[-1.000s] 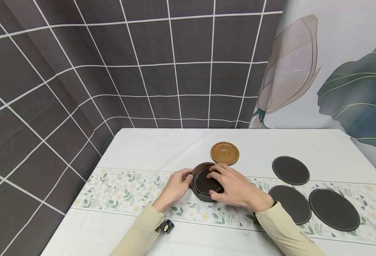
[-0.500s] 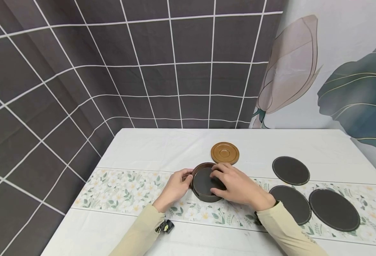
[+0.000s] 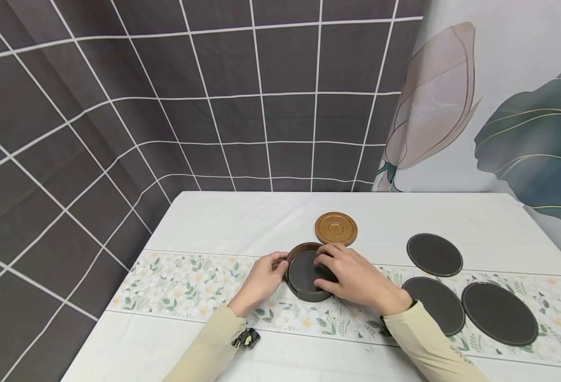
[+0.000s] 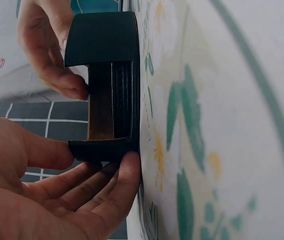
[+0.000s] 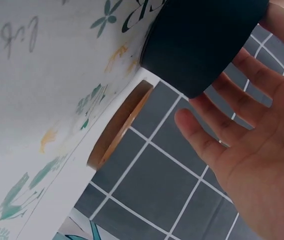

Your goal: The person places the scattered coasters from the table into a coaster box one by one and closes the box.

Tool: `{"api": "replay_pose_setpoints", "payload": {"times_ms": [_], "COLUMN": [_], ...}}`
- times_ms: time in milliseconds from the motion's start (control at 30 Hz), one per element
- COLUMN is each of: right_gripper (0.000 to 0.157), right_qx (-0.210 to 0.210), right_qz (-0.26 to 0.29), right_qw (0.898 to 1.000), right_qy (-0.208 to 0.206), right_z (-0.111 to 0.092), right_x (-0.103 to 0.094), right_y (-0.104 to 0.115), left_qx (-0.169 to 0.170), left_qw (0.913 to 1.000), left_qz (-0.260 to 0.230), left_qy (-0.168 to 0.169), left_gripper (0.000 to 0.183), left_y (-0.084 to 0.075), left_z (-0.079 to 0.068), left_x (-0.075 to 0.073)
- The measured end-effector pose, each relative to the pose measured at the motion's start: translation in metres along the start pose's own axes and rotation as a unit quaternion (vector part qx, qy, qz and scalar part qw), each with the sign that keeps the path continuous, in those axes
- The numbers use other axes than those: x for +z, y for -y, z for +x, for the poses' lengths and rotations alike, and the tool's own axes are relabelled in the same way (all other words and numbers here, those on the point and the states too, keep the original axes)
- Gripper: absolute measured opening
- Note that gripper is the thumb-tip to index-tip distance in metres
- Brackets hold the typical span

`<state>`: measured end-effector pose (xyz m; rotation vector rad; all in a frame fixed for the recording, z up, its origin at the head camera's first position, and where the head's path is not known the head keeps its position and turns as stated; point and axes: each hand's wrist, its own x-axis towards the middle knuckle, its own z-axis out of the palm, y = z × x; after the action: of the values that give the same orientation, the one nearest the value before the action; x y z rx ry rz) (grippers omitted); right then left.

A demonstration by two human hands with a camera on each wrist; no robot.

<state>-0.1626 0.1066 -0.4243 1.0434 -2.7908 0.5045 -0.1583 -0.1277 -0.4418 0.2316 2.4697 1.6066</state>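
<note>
A round, dark leather-like coaster holder (image 3: 311, 297) with a brown inner wall stands on the table. My left hand (image 3: 263, 278) grips its left side, thumb on the rim and fingers underneath along the outer wall. A dark round coaster (image 3: 304, 270) lies flat inside. In the left wrist view, several stacked coasters (image 4: 122, 100) show through the cut-out in the holder's wall. My right hand (image 3: 352, 276) reaches over the holder's right rim, its fingers bent loosely above the top coaster. Whether the fingertips touch it is hidden.
A brown wooden disc with ringed grooves (image 3: 335, 228) lies just behind the holder. To the right are three dark round coasters: a far one (image 3: 434, 254), a near one (image 3: 435, 307) and a right one (image 3: 500, 313). Dark tiled-pattern cloth (image 3: 223, 122) hangs behind the table.
One second ago the right hand held a coaster tilted in the holder; it now lies flat inside. The right fingers have loosened and shifted slightly right. The left hand keeps its grip.
</note>
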Motion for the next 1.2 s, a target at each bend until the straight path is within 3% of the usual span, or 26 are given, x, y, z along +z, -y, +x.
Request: {"api": "replay_pose_setpoints", "payload": {"times_ms": [233,600,1200], "right_gripper": [0.038,0.043,0.042], "right_qx": [0.002,0.023,0.101], "right_qz": [-0.006,-0.008,-0.009], "right_qw": [1.000,0.997,0.988], "right_qy": [-0.021,-0.068,-0.121], "right_z": [-0.002,-0.010,-0.040], "right_x": [-0.014,-0.054,-0.108], "right_y": [-0.002,-0.012,-0.043], "left_qx": [-0.002,-0.009,-0.014], "left_qw": [1.0000,1.0000,0.9999], "left_qz": [0.000,-0.002,-0.001], "left_qy": [0.000,-0.001,0.006], "left_gripper": [0.033,0.033,0.034], "left_y": [0.001,0.001,0.001], "left_z": [0.000,0.001,-0.001], "left_x": [0.000,0.000,-0.001]}}
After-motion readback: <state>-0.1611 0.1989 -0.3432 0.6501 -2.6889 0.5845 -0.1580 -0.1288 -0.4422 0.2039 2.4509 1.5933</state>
